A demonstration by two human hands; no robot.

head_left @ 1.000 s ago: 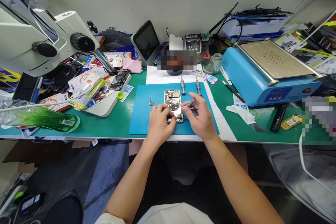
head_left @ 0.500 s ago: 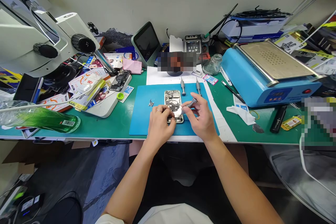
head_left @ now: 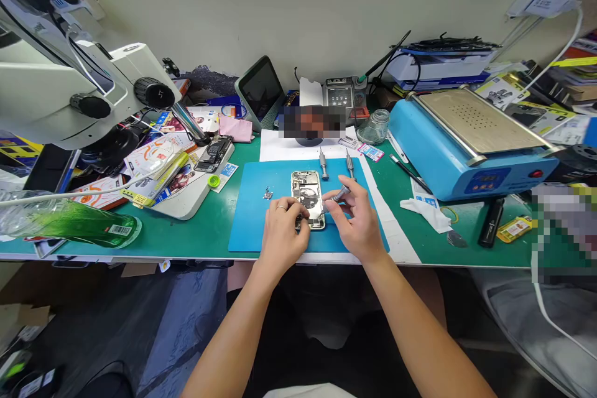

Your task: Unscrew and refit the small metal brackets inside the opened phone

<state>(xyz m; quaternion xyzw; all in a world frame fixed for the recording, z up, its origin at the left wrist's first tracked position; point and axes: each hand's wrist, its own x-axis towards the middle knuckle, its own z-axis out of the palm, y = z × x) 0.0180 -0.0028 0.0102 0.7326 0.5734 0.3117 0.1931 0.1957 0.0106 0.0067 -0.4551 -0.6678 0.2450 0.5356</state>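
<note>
An opened phone with its inner parts bare lies on the blue mat. My left hand, a ring on one finger, is over the phone's lower left edge with thumb and fingertips drawn together. What lies between those fingertips is too small to make out. My right hand grips a grey precision screwdriver at a slant, its tip side close to the phone's lower right edge. Two more screwdrivers, one light grey and one darker, lie past the phone. Small loose parts rest left of it.
To the left are a microscope, a green bottle and another opened phone on the white stand. A blue heating plate machine stands on the right. A glass jar and soldering station sit behind the mat.
The whole scene sits slightly lower in the picture as the head view tilts. Both hands keep their places at the phone, and the right hand still holds the screwdriver.
</note>
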